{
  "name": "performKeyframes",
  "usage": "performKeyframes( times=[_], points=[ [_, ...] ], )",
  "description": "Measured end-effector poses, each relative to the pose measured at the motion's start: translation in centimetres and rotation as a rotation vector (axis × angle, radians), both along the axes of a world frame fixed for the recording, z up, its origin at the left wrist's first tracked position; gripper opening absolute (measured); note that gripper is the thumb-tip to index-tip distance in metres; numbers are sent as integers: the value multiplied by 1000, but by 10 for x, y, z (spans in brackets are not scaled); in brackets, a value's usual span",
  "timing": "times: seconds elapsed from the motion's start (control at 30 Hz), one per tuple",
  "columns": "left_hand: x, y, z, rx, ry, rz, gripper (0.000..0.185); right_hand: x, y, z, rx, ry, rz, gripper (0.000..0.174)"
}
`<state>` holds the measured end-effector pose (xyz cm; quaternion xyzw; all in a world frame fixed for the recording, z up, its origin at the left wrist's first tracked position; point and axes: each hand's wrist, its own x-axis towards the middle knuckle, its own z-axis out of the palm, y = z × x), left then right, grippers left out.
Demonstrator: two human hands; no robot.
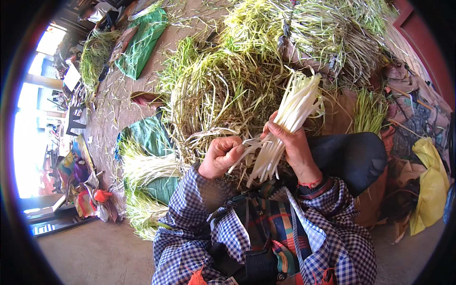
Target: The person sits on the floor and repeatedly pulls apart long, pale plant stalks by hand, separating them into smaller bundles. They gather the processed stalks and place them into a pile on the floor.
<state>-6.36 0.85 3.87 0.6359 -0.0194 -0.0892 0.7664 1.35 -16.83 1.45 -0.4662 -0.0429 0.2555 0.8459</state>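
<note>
My right hand [293, 140] grips a thick bunch of long white stalks [290, 110], possibly blanched chives, slanting from upper right to lower left. Beside it, my left hand [221, 156] is a closed fist, thumb against forefinger, pinching a thin pale strand [253, 143] at the bunch's lower left side. Behind both hands rises a big heap of tangled green and brown stalks [221, 89]. Sorted white-and-green bunches [153, 169] lie at the left on a green plastic sheet [146, 133].
More loose stalks [320, 32] are piled at the top right. A small green bunch [370, 110] lies beyond my bent knee [349, 160]. A yellow plastic bag [429, 185] is at the right, crumpled cloth and plastic [96, 194] at the left. Another person [101, 14] is at the top left.
</note>
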Motion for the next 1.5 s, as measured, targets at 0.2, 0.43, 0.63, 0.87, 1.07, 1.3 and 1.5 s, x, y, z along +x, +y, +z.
performKeyframes(
  times=[0.2, 0.43, 0.63, 0.87, 1.07, 1.3, 1.5],
  points=[
    [8, -11, -5, 601, -217, -69, 7, 1, -7, -3, -72, -62, 172, 25],
    [29, 49, -27, -314, -148, 525, 22, -4, -5, 3, -21, 33, 319, 27],
    [42, 153, -24, 369, 121, 763, 21, 4, -58, 30, 297, 435, 149, 30],
    [9, 166, -13, 1486, -341, 530, 51, 57, -149, 140, 49, -166, 4, 46],
    [20, 37, 14, 1505, -631, 296, 26, 54, -117, 202, -435, -578, 105, 29],
    [-2, -176, 85, 686, -1609, 250, 43, 28, -164, 216, -1160, -391, 833, 21],
    [31, -202, 46, 1002, -1040, -221, 87, -37, -209, 183, -1945, -986, 903, 13]
  ],
)
